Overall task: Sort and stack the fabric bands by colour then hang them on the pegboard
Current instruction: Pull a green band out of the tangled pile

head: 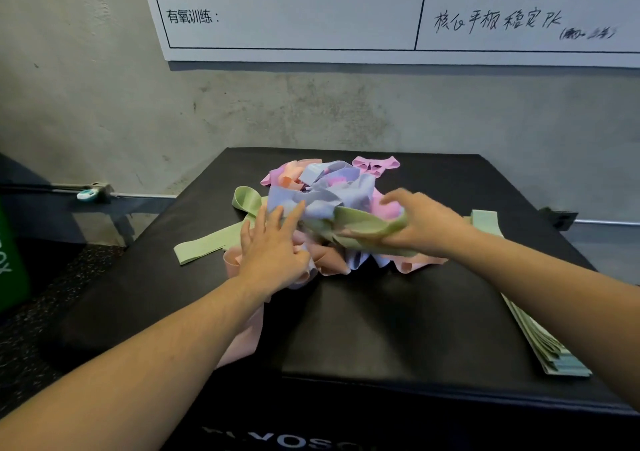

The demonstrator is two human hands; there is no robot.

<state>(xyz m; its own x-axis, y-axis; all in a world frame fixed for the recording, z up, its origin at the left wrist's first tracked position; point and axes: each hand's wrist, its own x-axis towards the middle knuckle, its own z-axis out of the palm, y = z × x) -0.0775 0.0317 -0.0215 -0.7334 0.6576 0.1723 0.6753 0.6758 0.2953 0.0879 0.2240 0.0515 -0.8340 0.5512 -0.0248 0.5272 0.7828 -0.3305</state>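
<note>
Right hand fingers clamped on green band; left hand fingers apart on pile.

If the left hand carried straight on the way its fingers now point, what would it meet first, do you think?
The left hand points up and away into the tangled pile; its fingertips already seem to reach the lilac band, so that would likely be first, though depth is unclear.
</note>
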